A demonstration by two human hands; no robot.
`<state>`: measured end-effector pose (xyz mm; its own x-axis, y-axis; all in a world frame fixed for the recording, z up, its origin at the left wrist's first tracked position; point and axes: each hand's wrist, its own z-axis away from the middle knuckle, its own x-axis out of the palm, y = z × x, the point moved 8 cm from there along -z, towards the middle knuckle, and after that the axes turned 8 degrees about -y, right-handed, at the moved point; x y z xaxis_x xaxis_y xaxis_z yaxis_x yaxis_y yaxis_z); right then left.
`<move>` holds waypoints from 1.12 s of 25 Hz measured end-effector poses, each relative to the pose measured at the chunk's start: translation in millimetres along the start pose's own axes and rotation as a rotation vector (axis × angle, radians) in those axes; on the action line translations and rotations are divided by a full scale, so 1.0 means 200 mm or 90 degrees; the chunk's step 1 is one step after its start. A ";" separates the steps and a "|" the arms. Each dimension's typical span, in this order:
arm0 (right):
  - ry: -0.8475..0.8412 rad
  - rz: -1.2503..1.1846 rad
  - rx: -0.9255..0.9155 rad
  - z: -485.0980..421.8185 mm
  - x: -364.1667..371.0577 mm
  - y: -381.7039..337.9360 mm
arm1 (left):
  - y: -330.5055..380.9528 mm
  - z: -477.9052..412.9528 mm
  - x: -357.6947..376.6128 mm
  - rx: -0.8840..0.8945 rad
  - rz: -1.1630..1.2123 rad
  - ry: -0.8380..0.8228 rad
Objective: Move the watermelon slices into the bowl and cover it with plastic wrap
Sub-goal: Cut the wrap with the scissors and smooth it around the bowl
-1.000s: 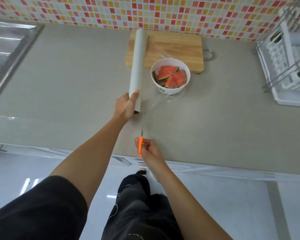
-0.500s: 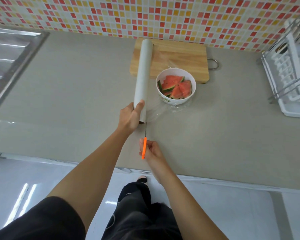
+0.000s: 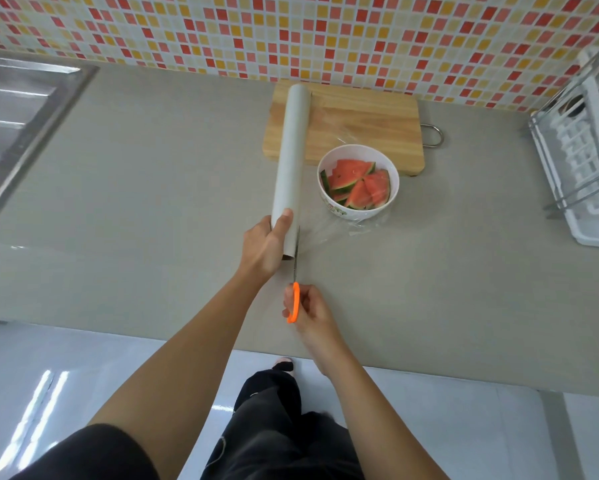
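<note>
Head view: watermelon slices (image 3: 358, 185) fill the bowl (image 3: 360, 212). The left hand (image 3: 263, 244) grips the wrap roll (image 3: 291, 150), the right hand (image 3: 312, 315) pinches the scissors (image 3: 295, 301), and the film (image 3: 329, 233) appears uncut.

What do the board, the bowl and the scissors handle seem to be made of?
Board: wood with a matt finish, shown by its light brown grain lines. Bowl: white and glossy, so ceramic or melamine; the look leaves this open. Scissors handle: bright orange and smooth, probably plastic.
</note>
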<state>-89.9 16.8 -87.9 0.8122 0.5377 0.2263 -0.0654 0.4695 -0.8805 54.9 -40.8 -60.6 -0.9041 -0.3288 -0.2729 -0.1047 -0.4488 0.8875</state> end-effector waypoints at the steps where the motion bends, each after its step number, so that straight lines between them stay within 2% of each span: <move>1: 0.005 -0.003 -0.001 0.00 -0.01 0.00 | 0.00 0.00 0.00 0.001 -0.003 0.001; 11: 0.004 0.032 0.038 -0.08 -0.05 -0.06 | 0.00 0.01 0.01 -0.003 0.018 -0.007; 28: -0.029 0.039 -0.017 -0.28 -0.12 -0.23 | -0.01 0.01 0.02 -0.017 0.070 -0.032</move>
<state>-74.7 -56.2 -76.6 0.7798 0.5964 0.1903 -0.0983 0.4168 -0.9037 50.8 -40.2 -62.5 -0.9293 -0.3350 -0.1553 0.0061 -0.4343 0.9007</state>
